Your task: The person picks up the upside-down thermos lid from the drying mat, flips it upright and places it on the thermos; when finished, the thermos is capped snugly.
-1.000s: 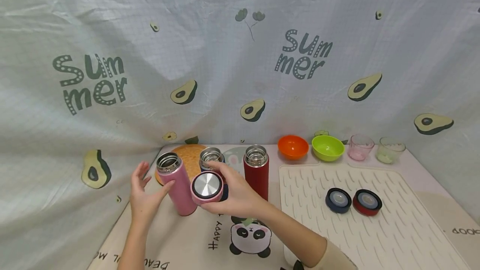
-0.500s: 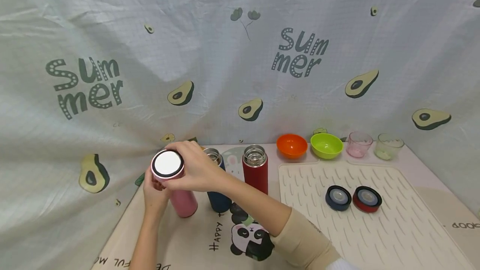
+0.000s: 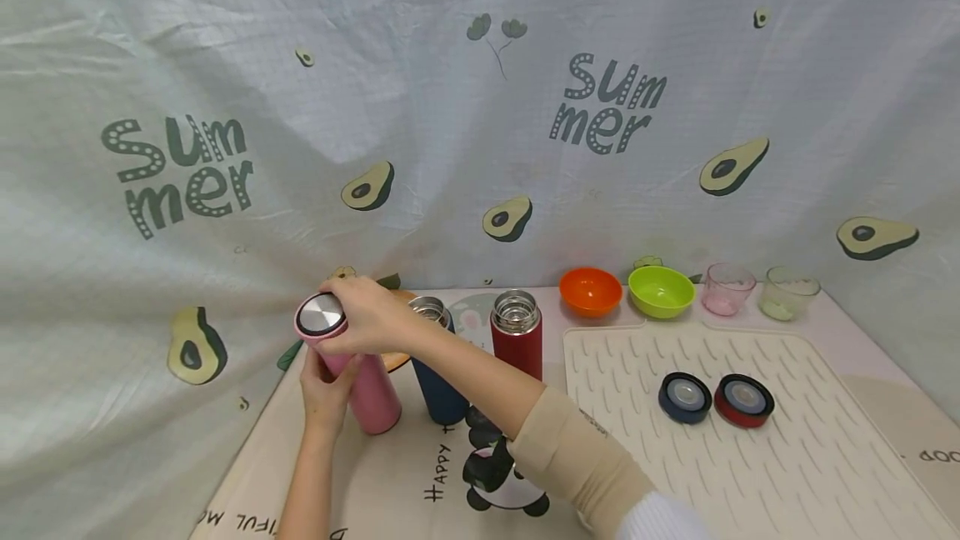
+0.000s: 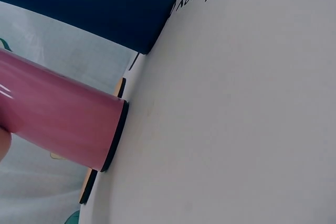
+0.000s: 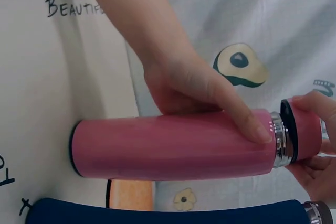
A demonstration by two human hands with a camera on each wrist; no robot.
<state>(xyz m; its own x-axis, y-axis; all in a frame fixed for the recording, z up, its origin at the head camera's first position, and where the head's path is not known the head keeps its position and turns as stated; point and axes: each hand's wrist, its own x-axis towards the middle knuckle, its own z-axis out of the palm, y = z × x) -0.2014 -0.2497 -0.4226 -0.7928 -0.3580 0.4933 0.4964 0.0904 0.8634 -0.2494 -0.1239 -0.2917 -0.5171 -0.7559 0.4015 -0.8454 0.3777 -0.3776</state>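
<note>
A pink thermos [image 3: 373,394] stands on the table at the left. My left hand [image 3: 327,397] grips its body just under the neck, thumb across the front. With my right hand [image 3: 367,315] I hold the pink lid [image 3: 321,315] by its side, over the bottle's mouth. In the right wrist view the lid [image 5: 310,132] sits slightly askew at the mouth, and a band of the steel neck [image 5: 282,139] shows below it. Right beside stands a dark blue thermos [image 3: 440,390] without a lid, partly behind my right forearm. A lidless red thermos [image 3: 517,348] is further right.
On a cream drying mat [image 3: 622,457] lie a blue lid [image 3: 685,397] and a red lid [image 3: 744,400]. Behind it stand an orange bowl [image 3: 590,292], a green bowl [image 3: 661,291], a pink glass [image 3: 727,288] and a greenish glass [image 3: 787,293]. A round wooden board [image 3: 397,361] is behind the thermoses.
My right hand has brought the pink lid left, from beside the pink thermos onto its mouth. The left hand, open beside the bottle earlier, now grips it.
</note>
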